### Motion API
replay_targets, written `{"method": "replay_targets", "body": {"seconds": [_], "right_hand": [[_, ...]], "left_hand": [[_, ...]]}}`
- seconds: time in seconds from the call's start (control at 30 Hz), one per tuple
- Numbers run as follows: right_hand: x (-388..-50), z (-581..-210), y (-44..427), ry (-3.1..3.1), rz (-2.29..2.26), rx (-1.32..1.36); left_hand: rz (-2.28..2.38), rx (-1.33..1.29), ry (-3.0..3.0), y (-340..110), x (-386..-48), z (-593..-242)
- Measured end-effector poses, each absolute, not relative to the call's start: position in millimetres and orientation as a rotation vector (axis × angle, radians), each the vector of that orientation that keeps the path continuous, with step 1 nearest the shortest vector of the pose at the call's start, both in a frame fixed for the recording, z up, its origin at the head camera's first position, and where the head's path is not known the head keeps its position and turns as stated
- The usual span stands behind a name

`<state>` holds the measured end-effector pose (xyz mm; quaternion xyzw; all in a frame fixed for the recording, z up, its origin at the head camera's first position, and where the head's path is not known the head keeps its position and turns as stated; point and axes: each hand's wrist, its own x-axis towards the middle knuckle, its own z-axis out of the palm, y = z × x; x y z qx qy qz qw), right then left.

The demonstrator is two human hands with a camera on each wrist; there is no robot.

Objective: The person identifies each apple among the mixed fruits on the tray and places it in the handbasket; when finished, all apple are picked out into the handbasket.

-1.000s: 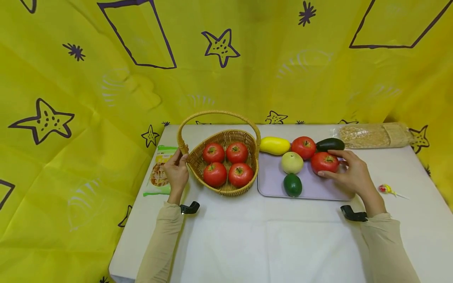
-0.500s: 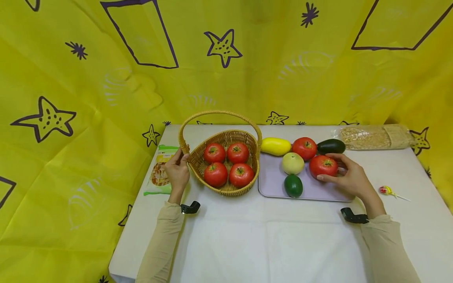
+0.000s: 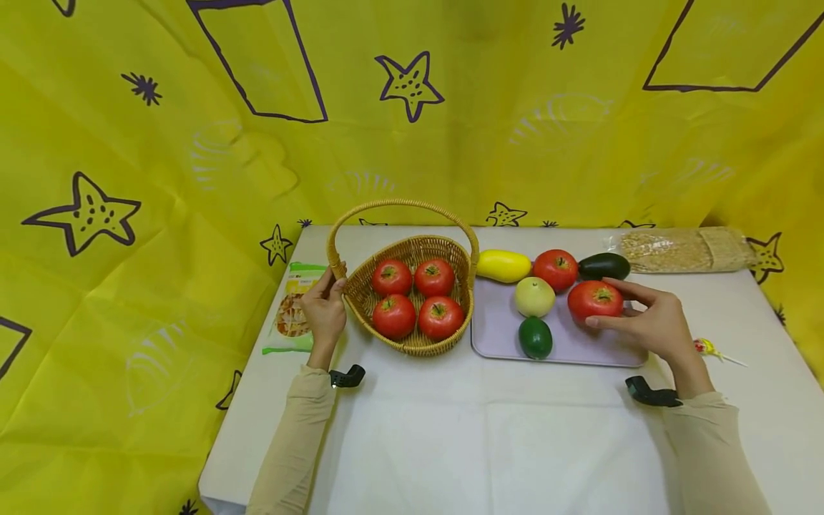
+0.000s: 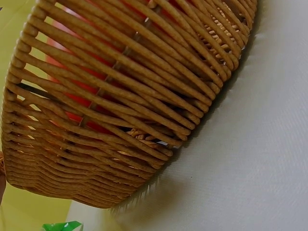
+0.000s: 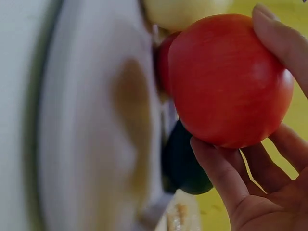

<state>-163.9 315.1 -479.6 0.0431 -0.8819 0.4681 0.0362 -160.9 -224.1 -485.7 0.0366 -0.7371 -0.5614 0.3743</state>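
In the head view, my right hand (image 3: 653,322) holds a red apple (image 3: 594,300) between thumb and fingers, over the right part of a pale lilac tray (image 3: 579,350). The right wrist view shows the apple (image 5: 226,82) raised off the tray, its shadow below. My left hand (image 3: 325,311) grips the left end of a wicker basket (image 3: 418,348), where the tall handle meets the rim; some fingers are hidden behind it. Several red apples (image 3: 394,317) sit inside the basket. Its woven side (image 4: 120,96) fills much of the left wrist view.
On or by the tray lie another red apple (image 3: 556,270), a yellow oblong fruit (image 3: 504,265), a pale round fruit (image 3: 534,297), a green oval fruit (image 3: 536,337) and a dark green one (image 3: 604,266). Packets (image 3: 292,315) (image 3: 682,250) and a lollipop (image 3: 708,348) flank these.
My right hand has lifted the apple from the tray, moving first slightly left, then back right. My left hand keeps its grip and the basket stays put.
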Motion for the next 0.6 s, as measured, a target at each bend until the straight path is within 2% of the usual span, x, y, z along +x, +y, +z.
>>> {"method": "replay_targets", "body": {"seconds": [0.37, 0.6], "right_hand": [[-172.1, -445.0, 283.0, -2.405, 1.889, 0.311], [-174.1, -431.4, 253.0, -2.393, 1.929, 0.51]], "left_hand": [[-1.456, 0.059, -1.885, -232.4, -163.4, -493.3], [-1.485, 0.086, -1.874, -230.6, -164.4, -493.5]]}}
